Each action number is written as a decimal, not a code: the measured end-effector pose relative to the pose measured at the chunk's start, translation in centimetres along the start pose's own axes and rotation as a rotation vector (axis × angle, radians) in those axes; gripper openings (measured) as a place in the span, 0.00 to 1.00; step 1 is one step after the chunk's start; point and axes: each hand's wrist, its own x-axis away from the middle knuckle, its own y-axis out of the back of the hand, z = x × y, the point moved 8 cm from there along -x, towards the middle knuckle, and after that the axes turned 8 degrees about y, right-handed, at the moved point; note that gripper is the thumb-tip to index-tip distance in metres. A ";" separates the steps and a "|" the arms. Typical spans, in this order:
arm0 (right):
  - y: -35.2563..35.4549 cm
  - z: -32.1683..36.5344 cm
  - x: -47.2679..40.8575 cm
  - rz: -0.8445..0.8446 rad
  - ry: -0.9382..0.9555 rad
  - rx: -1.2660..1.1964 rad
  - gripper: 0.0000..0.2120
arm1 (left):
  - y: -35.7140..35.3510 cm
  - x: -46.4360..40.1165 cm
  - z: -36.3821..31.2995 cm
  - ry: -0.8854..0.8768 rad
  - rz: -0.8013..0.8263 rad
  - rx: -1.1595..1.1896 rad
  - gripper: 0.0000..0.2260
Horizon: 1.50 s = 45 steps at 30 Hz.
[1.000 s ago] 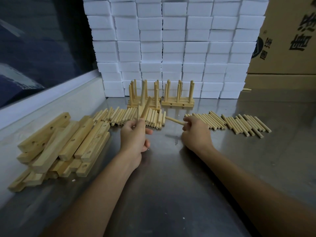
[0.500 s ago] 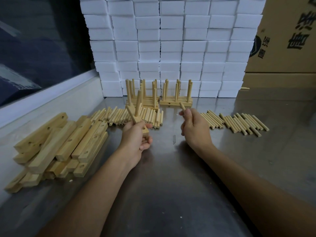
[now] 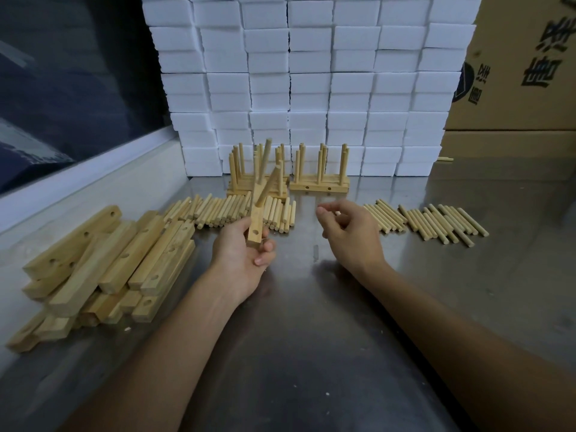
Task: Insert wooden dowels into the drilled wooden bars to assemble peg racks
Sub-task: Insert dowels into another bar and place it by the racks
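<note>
Wooden drilled bars lie stacked at left. Left hand grips one bar, two dowels seated, one hole open. Right hand, loosely curled, holds nothing. Next move: pick a dowel from the loose dowels on the surface.

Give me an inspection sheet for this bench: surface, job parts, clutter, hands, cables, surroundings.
Surface: metal table, scuffed, a few pale specks.
Job's things: held bar has two dowels in it, nearest hole empty. Drilled bars piled at left. Loose dowels lie in a left row and a right row. Finished racks stand at the back.
Clutter: one stray dowel by the cartons.
Hands: left hand grips the bar; right hand holds nothing, fingers loosely curled.
Cables: nothing seen.
Surroundings: stacked white blocks behind; cardboard cartons at right; dark window at left.
</note>
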 end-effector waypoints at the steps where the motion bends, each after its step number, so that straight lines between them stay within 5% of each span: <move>1: -0.1 0.1 0.1 0.009 0.009 0.015 0.07 | -0.1 0.2 0.0 0.002 0.011 0.019 0.07; 11: -1.5 3.2 0.3 0.109 0.013 -0.195 0.03 | -0.8 -0.1 0.6 0.003 0.136 0.000 0.08; 15: -3.0 6.1 1.0 0.211 0.157 -0.317 0.03 | -0.9 -0.1 0.3 -0.021 0.181 -0.005 0.11; 20: -3.9 7.2 2.0 0.344 0.231 -0.378 0.06 | -0.4 -0.1 0.2 -0.033 0.161 0.003 0.20; 26: -4.4 7.5 2.4 0.451 0.199 -0.346 0.03 | -0.2 -0.4 0.0 -0.055 0.107 -0.078 0.19; 38: -2.3 10.7 1.2 0.462 0.591 0.317 0.09 | 0.1 -0.4 -0.4 -0.190 0.036 -0.280 0.27; 45: -3.1 11.3 2.1 0.449 0.688 0.542 0.21 | 0.5 -0.7 -0.4 -0.239 -0.060 -0.344 0.21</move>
